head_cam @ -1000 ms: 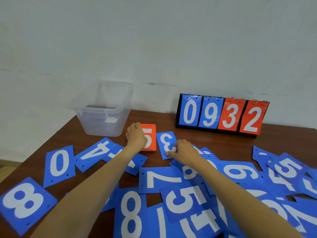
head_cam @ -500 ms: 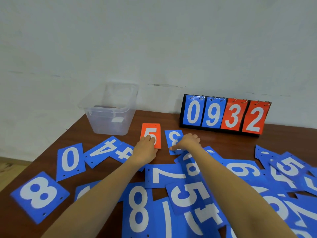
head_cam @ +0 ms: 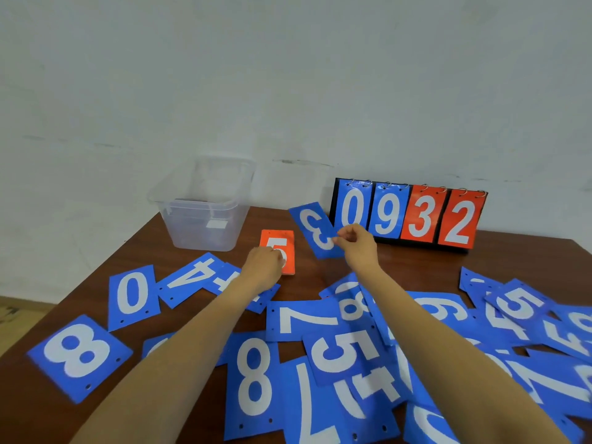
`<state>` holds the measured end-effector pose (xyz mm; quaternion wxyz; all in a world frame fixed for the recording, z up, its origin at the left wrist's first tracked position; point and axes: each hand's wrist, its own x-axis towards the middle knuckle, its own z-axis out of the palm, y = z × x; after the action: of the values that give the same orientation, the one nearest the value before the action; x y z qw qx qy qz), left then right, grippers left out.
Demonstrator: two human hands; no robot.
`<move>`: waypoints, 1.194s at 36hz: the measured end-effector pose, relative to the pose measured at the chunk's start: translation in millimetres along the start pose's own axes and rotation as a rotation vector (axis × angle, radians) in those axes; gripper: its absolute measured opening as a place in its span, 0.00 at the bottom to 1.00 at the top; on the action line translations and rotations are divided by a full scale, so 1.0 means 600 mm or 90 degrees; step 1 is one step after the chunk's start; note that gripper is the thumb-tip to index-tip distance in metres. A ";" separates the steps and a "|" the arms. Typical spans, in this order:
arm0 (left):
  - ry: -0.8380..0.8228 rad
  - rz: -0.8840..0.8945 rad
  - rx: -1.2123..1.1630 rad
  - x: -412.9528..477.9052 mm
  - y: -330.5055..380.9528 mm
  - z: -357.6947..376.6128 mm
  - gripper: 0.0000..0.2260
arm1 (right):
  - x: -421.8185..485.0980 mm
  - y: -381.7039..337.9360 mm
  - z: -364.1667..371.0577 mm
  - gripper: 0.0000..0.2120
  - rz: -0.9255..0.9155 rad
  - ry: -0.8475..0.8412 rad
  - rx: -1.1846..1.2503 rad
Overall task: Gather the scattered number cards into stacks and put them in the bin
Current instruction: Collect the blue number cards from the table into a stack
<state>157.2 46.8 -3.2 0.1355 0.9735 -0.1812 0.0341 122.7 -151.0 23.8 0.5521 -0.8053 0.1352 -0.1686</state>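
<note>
At far middle of counter, head view: right hand pinches blue 3 card at its near right edge, thumb and fingers clamped on it. Card raised and tilted, long axis running far-left to near-right, beside left end of scoreboard. Left hand lies on orange 5 card, hiding digit's lower part. Fingers bent down, tips hidden, so cannot tell if they grip. That card flat, long axis pointing away, near right of clear bin. Scattered blue cards overlap closer in, several cut off by frame edge.

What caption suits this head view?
Right hand pinches a raised blue 3 card; left hand rests on an orange 5 card.
</note>
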 end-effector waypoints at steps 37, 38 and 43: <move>0.048 -0.184 -0.629 -0.256 0.156 -0.004 0.17 | -0.212 0.081 -0.126 0.11 -0.042 -0.190 -0.653; 0.050 -0.184 -0.615 -0.257 0.159 -0.002 0.17 | -0.218 0.080 -0.127 0.10 -0.052 -0.186 -0.664; 0.100 -0.203 -0.599 -0.262 0.173 -0.005 0.19 | -0.241 0.050 -0.158 0.16 -0.107 -0.117 -0.711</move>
<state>-27.0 8.4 7.6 0.5762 0.8172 -0.0151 0.0007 -49.5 -183.1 9.7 0.0372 -0.9942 0.0904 -0.0444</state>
